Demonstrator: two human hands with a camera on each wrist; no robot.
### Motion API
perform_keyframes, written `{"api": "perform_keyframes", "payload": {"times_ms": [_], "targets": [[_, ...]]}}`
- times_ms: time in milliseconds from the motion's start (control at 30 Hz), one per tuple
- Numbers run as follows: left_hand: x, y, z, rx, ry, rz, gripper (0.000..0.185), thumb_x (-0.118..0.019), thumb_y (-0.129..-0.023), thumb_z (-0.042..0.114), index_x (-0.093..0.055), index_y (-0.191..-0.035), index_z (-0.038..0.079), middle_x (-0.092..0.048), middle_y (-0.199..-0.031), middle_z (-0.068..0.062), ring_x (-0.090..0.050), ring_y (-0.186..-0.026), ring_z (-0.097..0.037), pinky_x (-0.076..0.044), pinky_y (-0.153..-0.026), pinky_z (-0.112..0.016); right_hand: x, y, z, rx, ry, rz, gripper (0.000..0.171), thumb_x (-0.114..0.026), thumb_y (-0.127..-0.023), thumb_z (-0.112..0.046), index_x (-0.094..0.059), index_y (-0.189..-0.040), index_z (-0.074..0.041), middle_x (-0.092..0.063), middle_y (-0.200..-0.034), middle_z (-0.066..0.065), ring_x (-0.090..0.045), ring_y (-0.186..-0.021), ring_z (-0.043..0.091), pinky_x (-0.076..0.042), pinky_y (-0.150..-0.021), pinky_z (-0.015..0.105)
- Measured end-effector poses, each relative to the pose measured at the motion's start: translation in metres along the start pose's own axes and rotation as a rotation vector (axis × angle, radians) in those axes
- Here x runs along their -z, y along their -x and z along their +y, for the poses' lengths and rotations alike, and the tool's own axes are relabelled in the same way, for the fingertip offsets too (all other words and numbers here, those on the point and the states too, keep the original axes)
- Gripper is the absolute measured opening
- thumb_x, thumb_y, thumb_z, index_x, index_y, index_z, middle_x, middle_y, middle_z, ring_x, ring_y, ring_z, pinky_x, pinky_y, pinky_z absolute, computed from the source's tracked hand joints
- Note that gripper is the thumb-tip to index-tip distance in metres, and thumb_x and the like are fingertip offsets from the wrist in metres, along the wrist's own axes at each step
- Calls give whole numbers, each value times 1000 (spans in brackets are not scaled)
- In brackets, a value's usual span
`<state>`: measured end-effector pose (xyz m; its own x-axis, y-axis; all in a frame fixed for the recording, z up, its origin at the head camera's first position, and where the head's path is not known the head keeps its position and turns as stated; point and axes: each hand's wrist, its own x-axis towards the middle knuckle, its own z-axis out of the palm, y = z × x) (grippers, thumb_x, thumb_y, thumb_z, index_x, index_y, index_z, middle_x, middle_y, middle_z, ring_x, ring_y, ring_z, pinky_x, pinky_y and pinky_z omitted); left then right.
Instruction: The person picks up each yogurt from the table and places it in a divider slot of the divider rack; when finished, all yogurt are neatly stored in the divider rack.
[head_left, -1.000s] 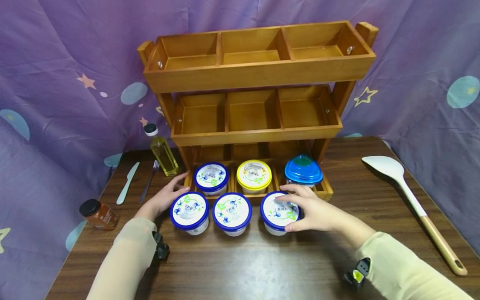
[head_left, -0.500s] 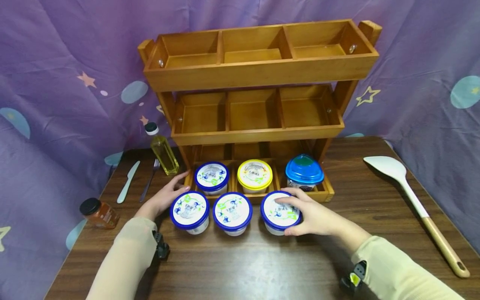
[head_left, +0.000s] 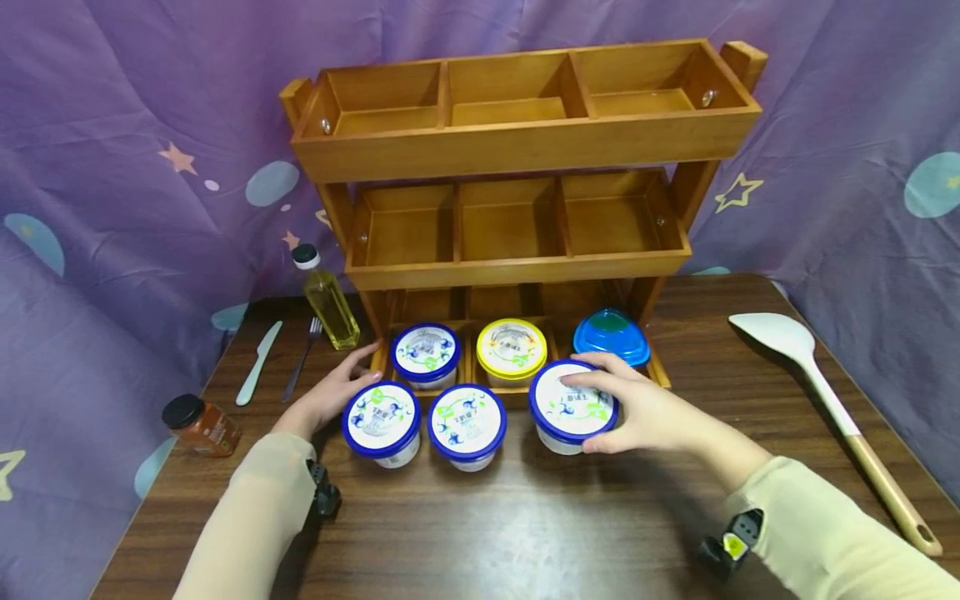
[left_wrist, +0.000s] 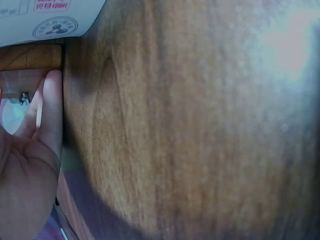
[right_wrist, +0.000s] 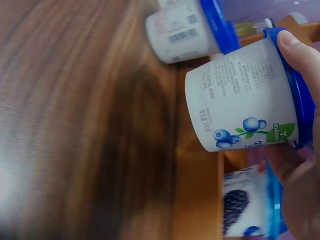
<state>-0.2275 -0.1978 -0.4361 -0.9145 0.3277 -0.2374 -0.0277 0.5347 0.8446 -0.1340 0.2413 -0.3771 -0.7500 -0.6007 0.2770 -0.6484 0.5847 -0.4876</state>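
Observation:
My right hand (head_left: pixel 648 412) grips a white yogurt tub (head_left: pixel 566 408) by its blue lid, thumb on the near rim and fingers across the far side. In the right wrist view this tub (right_wrist: pixel 240 95), printed with blueberries, is raised and tilted. My left hand (head_left: pixel 326 402) rests at the left end of the rack's bottom tier; in the left wrist view its fingers (left_wrist: pixel 51 100) lie fairly straight against the wood. Two more blue-lidded tubs, a left one (head_left: pixel 382 417) and a middle one (head_left: pixel 467 422), stand in front of the wooden rack (head_left: pixel 517 271).
The bottom tier holds a blue-lidded tub (head_left: pixel 425 350), a yellow-lidded tub (head_left: pixel 512 347) and a container with a blue triangular lid (head_left: pixel 611 335). Leftward are an oil bottle (head_left: pixel 330 308), fork (head_left: pixel 302 358), knife (head_left: pixel 258 364) and jar (head_left: pixel 202 427). A white spatula (head_left: pixel 817 383) lies right.
My right hand has lifted the right-hand tub a little, moving it slightly toward the rack and to the right. My left hand has stayed in place at the rack's end.

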Motion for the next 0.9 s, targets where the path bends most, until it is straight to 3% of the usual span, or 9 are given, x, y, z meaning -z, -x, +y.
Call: {"api": "perform_keyframes", "payload": {"times_ms": [133, 400, 500, 733, 900], "targets": [[-1, 12, 20, 12, 6, -13, 64, -51, -97, 27, -19, -150, 10, -43, -129, -32, -43, -117, -43, -31, -98, -54, 16, -6, -6, 15, 10, 5, 72, -87, -62, -38, -58, -125, -18, -39, -137, 11, -38, -123, 33, -38, -91, 49], [0, 12, 20, 17, 13, -14, 63, -50, -98, 26, -19, -150, 9, -42, -128, -32, -43, -118, -43, -30, -99, -54, 52, -21, -18, 63, 5, 81, 76, -91, -57, -27, -58, -125, -15, -39, -137, 11, -40, -120, 28, -28, -96, 18], [0, 9, 17, 7, 20, -16, 64, -50, -97, 26, -18, -150, 9, -42, -128, -33, -43, -117, -43, -31, -98, -54, 67, -27, -24, 69, 5, 124, 77, -92, -55, -24, -59, -124, -14, -40, -134, 11, -40, -118, 28, -25, -95, 15], [1, -9, -12, 4, 21, 0, 68, -53, -95, 35, -18, -151, 16, -43, -129, -30, -43, -118, -41, -31, -98, -54, 96, -37, -33, 105, 44, 251, 81, -93, -51, -18, -59, -124, -10, -39, -134, 16, -35, -120, 30, -24, -95, 18], [0, -12, -18, 8, 7, 10, 69, -54, -94, 42, -20, -151, 21, -44, -129, -27, -43, -118, -39, -31, -98, -53, 110, -42, -36, 103, 70, 301, 78, -92, -54, -24, -59, -123, -6, -36, -135, 19, -32, -122, 31, -25, -95, 18]]}}
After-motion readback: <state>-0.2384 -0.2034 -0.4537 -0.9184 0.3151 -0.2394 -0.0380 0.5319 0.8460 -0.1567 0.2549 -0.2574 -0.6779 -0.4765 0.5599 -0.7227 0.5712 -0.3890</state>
